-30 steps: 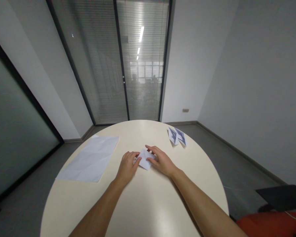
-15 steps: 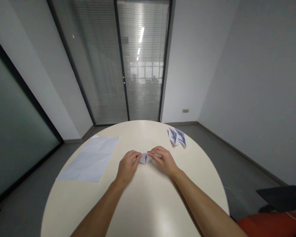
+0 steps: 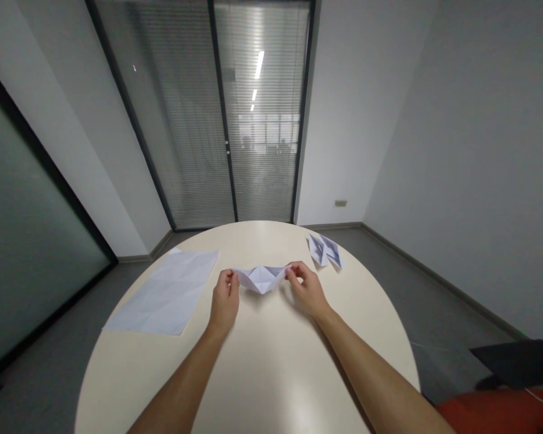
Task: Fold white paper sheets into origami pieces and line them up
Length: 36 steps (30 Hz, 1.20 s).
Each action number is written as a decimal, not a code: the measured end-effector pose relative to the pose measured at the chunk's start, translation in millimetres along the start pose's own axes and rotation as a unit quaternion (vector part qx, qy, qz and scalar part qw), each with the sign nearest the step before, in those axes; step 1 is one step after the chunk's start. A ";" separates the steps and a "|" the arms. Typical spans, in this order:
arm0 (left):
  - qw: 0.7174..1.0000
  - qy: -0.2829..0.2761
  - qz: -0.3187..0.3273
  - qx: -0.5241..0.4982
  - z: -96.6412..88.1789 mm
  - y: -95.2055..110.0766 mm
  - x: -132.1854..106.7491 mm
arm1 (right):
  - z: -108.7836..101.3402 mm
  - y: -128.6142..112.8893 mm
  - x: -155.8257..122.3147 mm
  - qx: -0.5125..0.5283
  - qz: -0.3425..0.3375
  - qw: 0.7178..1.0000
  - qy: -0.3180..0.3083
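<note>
A small folded white paper shape, like a paper boat, is stretched between my two hands just above the round cream table. My left hand pinches its left tip with closed fingers. My right hand pinches its right tip the same way. The paper's pointed middle hangs down between the hands, close to the tabletop.
A large creased white sheet lies flat on the table's left side. Two small folded paper pieces lie near the far right edge. Glass doors with blinds stand beyond the table. A red and black object sits at the lower right.
The hands were close together on a small folded packet on the table. They have moved apart and lifted, pulling the paper out into a wider boat-like shape.
</note>
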<state>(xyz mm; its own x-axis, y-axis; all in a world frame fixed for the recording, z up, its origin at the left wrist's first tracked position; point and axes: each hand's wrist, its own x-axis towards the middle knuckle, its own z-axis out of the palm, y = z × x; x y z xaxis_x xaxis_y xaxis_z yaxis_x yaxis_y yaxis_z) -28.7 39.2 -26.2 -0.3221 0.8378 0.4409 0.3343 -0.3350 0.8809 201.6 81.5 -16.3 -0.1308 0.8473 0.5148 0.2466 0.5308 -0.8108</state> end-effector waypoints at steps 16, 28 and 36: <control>0.972 0.021 -0.108 0.209 -8.1 -7.5 3.3 | -4.2 12.8 0.8 -0.192 0.083 0.978 0.004; 0.892 -0.054 0.120 0.432 -7.0 19.8 -11.5 | -5.8 11.2 -2.7 -0.306 0.093 0.946 -0.054; 0.877 -0.282 0.208 0.328 0.4 12.9 -22.5 | -9.4 16.9 -0.6 -0.312 0.070 0.947 -0.044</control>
<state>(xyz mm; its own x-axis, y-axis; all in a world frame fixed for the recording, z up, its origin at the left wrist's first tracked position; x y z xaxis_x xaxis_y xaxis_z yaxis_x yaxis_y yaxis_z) -16.8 16.2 -24.9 0.3759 0.8439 0.3828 0.8164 -0.4970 0.2941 214.9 89.9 -27.7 -0.1281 0.9214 0.3668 0.7823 0.3212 -0.5337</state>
